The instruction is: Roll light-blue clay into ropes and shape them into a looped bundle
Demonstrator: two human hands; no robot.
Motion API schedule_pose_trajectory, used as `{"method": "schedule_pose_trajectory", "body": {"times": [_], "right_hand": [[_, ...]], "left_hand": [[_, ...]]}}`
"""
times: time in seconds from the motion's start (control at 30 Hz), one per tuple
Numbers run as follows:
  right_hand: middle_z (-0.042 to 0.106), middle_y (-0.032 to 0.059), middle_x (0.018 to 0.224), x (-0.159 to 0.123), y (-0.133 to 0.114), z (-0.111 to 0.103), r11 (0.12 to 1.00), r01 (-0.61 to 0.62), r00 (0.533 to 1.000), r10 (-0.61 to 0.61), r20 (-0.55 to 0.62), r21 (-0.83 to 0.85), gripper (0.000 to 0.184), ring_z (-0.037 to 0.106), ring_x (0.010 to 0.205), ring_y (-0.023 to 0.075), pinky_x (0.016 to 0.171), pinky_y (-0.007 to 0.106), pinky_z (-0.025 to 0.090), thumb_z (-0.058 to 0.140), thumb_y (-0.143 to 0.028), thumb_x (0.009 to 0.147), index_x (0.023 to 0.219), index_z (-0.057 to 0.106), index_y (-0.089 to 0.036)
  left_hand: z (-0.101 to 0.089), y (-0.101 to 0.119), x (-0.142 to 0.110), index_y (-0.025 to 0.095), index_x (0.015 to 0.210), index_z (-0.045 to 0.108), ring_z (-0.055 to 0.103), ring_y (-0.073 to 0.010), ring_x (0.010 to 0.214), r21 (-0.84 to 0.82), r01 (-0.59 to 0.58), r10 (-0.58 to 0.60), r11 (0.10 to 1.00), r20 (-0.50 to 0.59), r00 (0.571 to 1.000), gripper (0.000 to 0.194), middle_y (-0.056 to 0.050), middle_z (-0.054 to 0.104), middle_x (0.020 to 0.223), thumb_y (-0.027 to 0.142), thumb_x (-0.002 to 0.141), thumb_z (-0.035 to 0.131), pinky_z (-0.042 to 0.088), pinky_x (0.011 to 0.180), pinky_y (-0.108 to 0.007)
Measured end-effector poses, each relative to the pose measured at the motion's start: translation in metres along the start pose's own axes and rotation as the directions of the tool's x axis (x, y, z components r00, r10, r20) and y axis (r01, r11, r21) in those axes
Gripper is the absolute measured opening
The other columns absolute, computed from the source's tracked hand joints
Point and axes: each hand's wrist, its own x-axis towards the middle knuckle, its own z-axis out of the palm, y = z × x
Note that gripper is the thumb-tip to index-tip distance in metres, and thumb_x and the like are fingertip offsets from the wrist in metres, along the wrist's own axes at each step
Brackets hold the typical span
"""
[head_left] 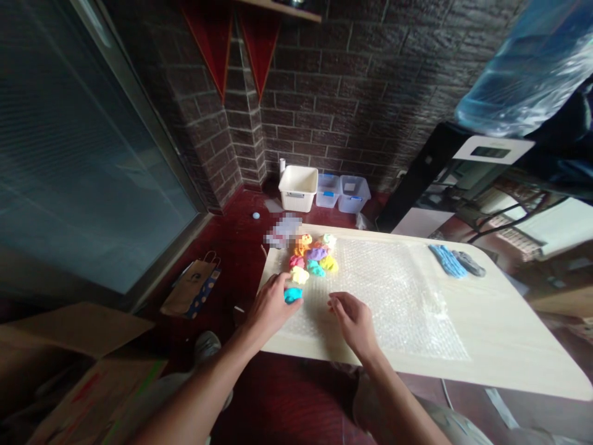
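Note:
My left hand (274, 301) reaches over the left side of the table with thumb and fingers spread around a small turquoise lump (293, 295). The thumb lies along its near edge, and a fingertip comes close to a pale yellow lump (299, 275). Behind these sits a cluster of soft-looking lumps, among them a purple one (317, 254), a red one (297, 262), a teal one (315, 267) and a bright yellow one (329, 264); their material is unclear. Over the bubble wrap (384, 290), my right hand (353, 318) is curled, thumb against fingers, with nothing visible in it.
The bubble wrap covers much of the pale wooden table (504, 334). A blue knitted bundle (447, 261) and a grey one (469, 263) lie toward the right. Beyond are a white bin (298, 196), clear boxes (354, 201) and a water dispenser (417, 179). Paper bags (192, 287) stand left.

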Motion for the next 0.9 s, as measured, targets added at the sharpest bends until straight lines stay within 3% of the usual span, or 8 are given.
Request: {"method": "schedule_pose_trajectory", "body": {"times": [0.07,0.23,0.4,0.5,0.57,0.7,0.8,0.9], "right_hand": [[0.079,0.0143,0.089,-0.001,-0.006,-0.001,0.999,-0.027,1.0,0.027,0.001,0.031,0.055,0.076,0.078,0.028,0.073,0.04,0.061,0.067,-0.07,0.088,0.098,0.075,-0.017],[0.076,0.0153,0.105,0.0,-0.033,0.006,0.982,-0.149,0.985,0.137,0.103,0.117,0.06,0.078,0.077,0.0263,0.05,0.032,0.059,0.053,-0.071,0.096,0.12,0.068,-0.018],[0.069,0.0055,0.08,0.004,-0.039,0.02,0.966,-0.213,0.937,0.161,0.31,0.143,0.061,0.071,0.061,0.021,0.039,0.026,0.051,0.053,-0.074,0.095,0.112,0.068,-0.017],[0.066,0.0024,0.07,0.004,-0.032,0.018,0.985,-0.142,0.931,0.101,0.351,0.093,0.056,0.066,0.056,0.0182,0.043,0.026,0.051,0.055,-0.071,0.098,0.106,0.067,-0.017],[0.065,0.0013,0.068,0.004,-0.03,0.014,0.99,-0.106,0.925,0.065,0.374,0.09,0.053,0.063,0.056,0.0168,0.049,0.027,0.052,0.058,-0.067,0.099,0.107,0.068,-0.016],[0.072,0.0054,0.084,0.005,-0.034,0.01,0.989,-0.049,0.942,-0.001,0.336,0.14,0.046,0.067,0.072,0.0189,0.064,0.031,0.056,0.06,-0.059,0.102,0.117,0.071,-0.016],[0.073,0.0065,0.095,0.007,-0.038,0.009,0.977,-0.018,0.96,-0.043,0.276,0.213,0.038,0.068,0.085,0.0202,0.077,0.033,0.057,0.067,-0.053,0.1,0.116,0.072,-0.019],[0.072,0.0043,0.095,0.006,-0.038,0.009,0.942,-0.045,0.964,-0.046,0.261,0.334,0.037,0.067,0.079,0.0179,0.074,0.032,0.058,0.075,-0.048,0.095,0.121,0.069,-0.021]], "left_hand": [[-0.005,0.003,-0.005,0.023,0.101,0.074,0.071,-0.0245,0.094,-0.084,-0.045,0.046,0.995,0.005,0.999,0.023,-0.006,0.073,0.103,0.023,0.079,0.08,0.056,0.086,-0.035],[0.003,0.018,-0.011,0.024,0.106,0.076,0.074,-0.0235,0.094,-0.404,-0.016,0.053,0.915,0.081,0.995,0.029,-0.005,0.078,0.106,0.026,0.079,0.083,0.059,0.083,-0.032],[0.02,0.03,-0.007,0.022,0.102,0.076,0.074,-0.0224,0.089,-0.489,0.005,0.062,0.872,0.12,0.991,0.027,-0.005,0.081,0.102,0.014,0.076,0.078,0.059,0.082,-0.031],[0.022,0.034,-0.006,0.023,0.099,0.077,0.074,-0.0227,0.096,-0.498,-0.055,0.118,0.866,0.097,0.988,0.03,-0.003,0.08,0.104,0.008,0.074,0.074,0.058,0.088,-0.032],[0.019,0.037,-0.007,0.024,0.102,0.076,0.074,-0.0232,0.099,-0.508,-0.034,0.097,0.861,0.097,0.991,0.034,-0.003,0.08,0.107,0.007,0.073,0.075,0.058,0.092,-0.033],[0.012,0.041,-0.011,0.022,0.123,0.069,0.073,-0.0257,0.111,-0.546,-0.004,0.099,0.838,0.145,0.984,0.052,-0.008,0.075,0.122,0.017,0.073,0.084,0.06,0.095,-0.034],[0.01,0.039,-0.012,0.021,0.132,0.064,0.074,-0.025,0.11,-0.647,0.08,0.082,0.758,0.217,0.973,0.051,-0.011,0.072,0.13,0.034,0.086,0.081,0.061,0.093,-0.034],[0.011,0.033,-0.01,0.019,0.135,0.062,0.076,-0.0231,0.103,-0.727,0.209,0.047,0.654,0.314,0.948,0.045,-0.012,0.074,0.124,0.047,0.1,0.066,0.061,0.089,-0.034]]}}
